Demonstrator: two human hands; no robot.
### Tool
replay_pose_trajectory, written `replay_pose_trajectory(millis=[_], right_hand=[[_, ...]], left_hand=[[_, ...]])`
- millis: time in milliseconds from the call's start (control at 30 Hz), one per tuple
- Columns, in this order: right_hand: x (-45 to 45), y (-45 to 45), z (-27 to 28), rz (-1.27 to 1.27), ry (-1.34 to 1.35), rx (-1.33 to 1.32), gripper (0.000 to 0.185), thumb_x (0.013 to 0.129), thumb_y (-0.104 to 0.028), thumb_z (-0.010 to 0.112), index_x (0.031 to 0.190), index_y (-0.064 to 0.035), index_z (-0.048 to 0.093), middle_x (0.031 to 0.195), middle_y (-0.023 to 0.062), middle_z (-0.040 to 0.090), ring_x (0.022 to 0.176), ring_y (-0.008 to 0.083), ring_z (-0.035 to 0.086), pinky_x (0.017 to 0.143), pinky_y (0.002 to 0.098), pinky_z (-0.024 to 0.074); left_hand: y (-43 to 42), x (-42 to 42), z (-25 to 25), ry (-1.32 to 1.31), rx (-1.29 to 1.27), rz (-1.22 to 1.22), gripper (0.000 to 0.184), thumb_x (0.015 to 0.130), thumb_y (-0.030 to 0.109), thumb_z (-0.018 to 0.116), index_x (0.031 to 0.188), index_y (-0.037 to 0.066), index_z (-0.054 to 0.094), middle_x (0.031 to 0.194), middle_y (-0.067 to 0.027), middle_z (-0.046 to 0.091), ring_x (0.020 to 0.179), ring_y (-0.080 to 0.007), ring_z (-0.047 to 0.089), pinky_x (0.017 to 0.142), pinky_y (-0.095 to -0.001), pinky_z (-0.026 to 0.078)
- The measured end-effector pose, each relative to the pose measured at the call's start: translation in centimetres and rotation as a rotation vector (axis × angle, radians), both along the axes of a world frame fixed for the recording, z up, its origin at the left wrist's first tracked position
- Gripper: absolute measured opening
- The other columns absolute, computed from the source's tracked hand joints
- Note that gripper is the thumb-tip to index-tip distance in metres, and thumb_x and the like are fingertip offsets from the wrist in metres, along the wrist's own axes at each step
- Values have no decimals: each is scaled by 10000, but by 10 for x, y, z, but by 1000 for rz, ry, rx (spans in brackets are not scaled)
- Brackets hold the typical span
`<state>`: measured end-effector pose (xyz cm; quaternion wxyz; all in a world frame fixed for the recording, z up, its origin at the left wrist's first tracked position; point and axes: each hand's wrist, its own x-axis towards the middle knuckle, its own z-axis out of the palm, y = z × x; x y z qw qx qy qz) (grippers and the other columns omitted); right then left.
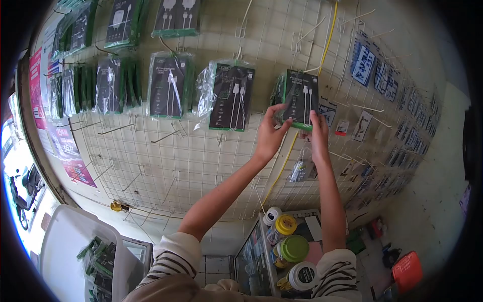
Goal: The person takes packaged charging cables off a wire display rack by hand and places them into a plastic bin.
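Both my hands are raised to the wire grid wall, gripping a black and green charging cable package (301,98) near one of the hooks. My left hand (270,132) has its thumb and fingers on the lower left corner. Along the lower right edge, my right hand (318,132) holds the same package, its fingers partly hidden behind. The box front shows white cables. To the left hangs a similar cable package (232,98) in clear plastic, and beyond it another cable package (170,85).
A wire grid (146,166) with protruding hooks covers the wall. Below stands a glass case (256,241) with lidded jars, including a green-lidded jar (294,248). At lower left, a white plastic bin (65,241) contains more packages. Small blister packs (365,63) hang at right.
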<state>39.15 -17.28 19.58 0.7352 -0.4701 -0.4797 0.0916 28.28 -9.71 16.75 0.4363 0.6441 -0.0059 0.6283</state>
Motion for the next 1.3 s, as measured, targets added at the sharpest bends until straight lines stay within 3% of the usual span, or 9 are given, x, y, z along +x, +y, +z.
replay_pose_trajectory(millis=[267, 700, 767, 800, 900, 967, 1067, 1167, 1300], right_hand=[[-11, -26, 0, -25, 6, 106, 277, 836, -322, 482, 899, -51, 476, 714, 13, 519, 536, 72, 494, 448, 208, 397], [-22, -55, -2, -95, -102, 217, 278, 857, -289, 463, 953, -29, 471, 803, 6, 515, 681, 45, 483, 536, 195, 406], [-36, -65, -5, -65, -78, 231, 269, 862, -268, 462, 975, -24, 458, 818, 15, 507, 711, 57, 472, 606, 194, 399], [-39, -66, -10, -61, -78, 232, 269, 862, -268, 462, 975, -24, 458, 818, 15, 507, 711, 57, 472, 606, 194, 399], [-54, -69, -33, -137, -182, 253, 246, 870, -223, 443, 1007, -19, 437, 872, 36, 492, 776, 72, 456, 692, 206, 375], [-76, -71, -54, -59, -227, 215, 261, 862, -203, 441, 1036, -11, 413, 931, 53, 473, 829, 90, 438, 747, 235, 355], [-108, -68, -94, 96, -212, 86, 293, 850, -206, 451, 1050, -1, 392, 958, 57, 465, 837, 100, 437, 750, 250, 360], [-144, -63, -128, 232, -209, 51, 373, 834, -253, 482, 1073, 6, 358, 947, 63, 465, 830, 103, 439, 741, 240, 357], [-196, -50, -164, 403, -181, -71, 383, 837, -288, 450, 1074, -5, 348, 979, 63, 423, 899, 127, 403, 823, 257, 311]], left_hand=[[-38, -17, 10, -32, -33, -144, 350, 766, 15, 572, 1082, 50, 426, 1098, -51, 442, 970, -149, 477, 773, -264, 437], [-63, -30, 11, -143, 64, -240, 320, 759, -20, 552, 1045, 63, 436, 1226, -97, 351, 974, -182, 472, 733, -275, 483], [-68, -42, 9, -59, 37, -361, 385, 760, 16, 571, 1082, 67, 368, 1272, -102, 275, 1118, -228, 376, 904, -341, 374], [-68, -47, 4, -59, 38, -356, 385, 760, 16, 571, 1082, 67, 368, 1272, -102, 275, 1118, -228, 376, 904, -341, 374], [-63, -67, -13, -145, 126, 36, 570, 727, 174, 627, 1153, 111, 253, 1314, -133, 152, 1237, -260, 172, 994, -454, 167], [-52, -87, -15, -260, 208, 180, 628, 735, 196, 616, 1210, 123, 213, 1329, -137, 146, 1251, -263, 143, 996, -457, 148], [-49, -138, -17, -189, 121, 22, 820, 725, 173, 628, 1305, 81, 55, 1335, -147, 163, 1249, -269, 154, 1016, -421, 116], [-61, -187, -42, -56, -34, -110, 797, 750, 163, 614, 1308, 65, 54, 1277, -158, 286, 1171, -253, 314, 979, -392, 217], [-69, -249, -102, 114, -90, 203, 774, 755, 158, 612, 1306, 49, 79, 1212, -156, 366, 1092, -233, 407, 944, -377, 276]])
